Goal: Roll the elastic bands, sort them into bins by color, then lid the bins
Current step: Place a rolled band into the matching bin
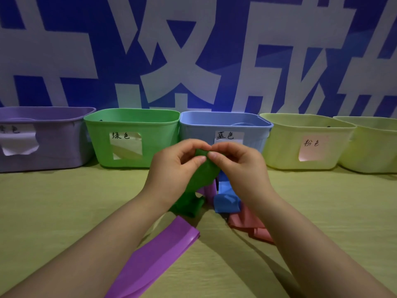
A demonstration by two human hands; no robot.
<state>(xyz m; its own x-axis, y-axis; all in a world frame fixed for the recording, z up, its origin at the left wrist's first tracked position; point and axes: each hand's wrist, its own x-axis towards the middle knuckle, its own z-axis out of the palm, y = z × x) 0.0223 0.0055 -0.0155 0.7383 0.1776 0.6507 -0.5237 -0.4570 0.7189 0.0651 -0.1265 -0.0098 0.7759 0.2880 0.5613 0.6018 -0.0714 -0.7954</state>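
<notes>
Pinches top edge of flat green elastic band [200,179] between thumb and fingertips of left hand [174,166] and right hand [238,166], with tail trailing on yellow-green tabletop [64,201] before green plastic bin [159,147] (likely destination), apparently to start rolling.

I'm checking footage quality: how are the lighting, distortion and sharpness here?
Head view: dim, bluish lighting; wide-angle lens bows the row from purple bin to rightmost yellow bin; forearms cast dark shadows on the tablecloth; overall soft, slight blur.
</notes>
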